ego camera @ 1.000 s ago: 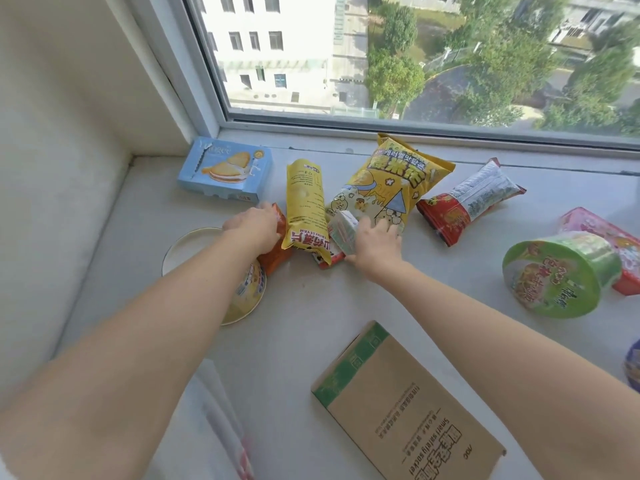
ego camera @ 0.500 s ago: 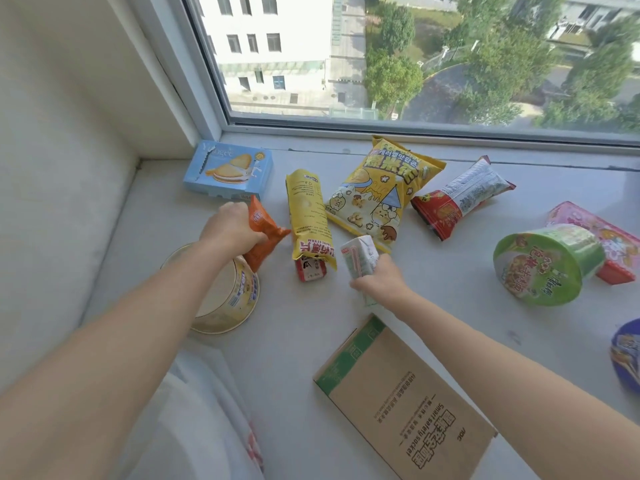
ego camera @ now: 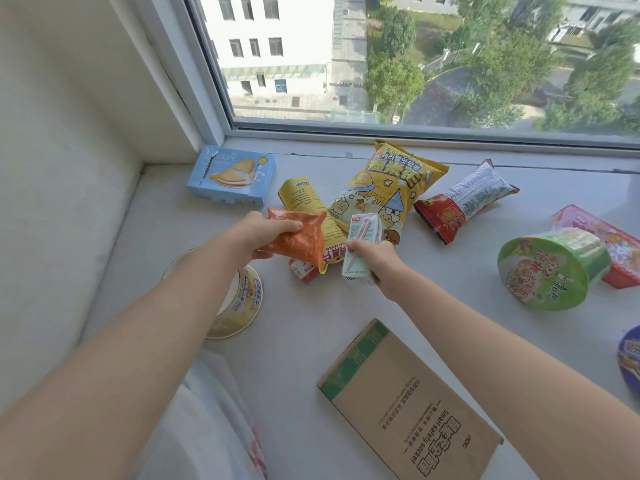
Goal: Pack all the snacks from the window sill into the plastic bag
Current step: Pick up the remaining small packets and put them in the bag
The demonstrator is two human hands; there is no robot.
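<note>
A: What do the hands hold?
B: Head view: the left hand (ego camera: 258, 233) grips an orange packet (ego camera: 298, 240); the right hand (ego camera: 375, 259) grips a small carton (ego camera: 362, 249), both above the sill (ego camera: 301, 327).
A: The bag?
B: Probably the white plastic (ego camera: 207, 420) at seven o'clock. Other snacks lie from twelve to three.

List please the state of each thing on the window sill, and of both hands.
Left hand: grips orange packet, lifted.
Right hand: grips small carton, lifted.
Blue box: lying flat.
Yellow popcorn bag: lying flat.
Green noodle cup: on its side.
Plastic bag: contents hidden.
</note>
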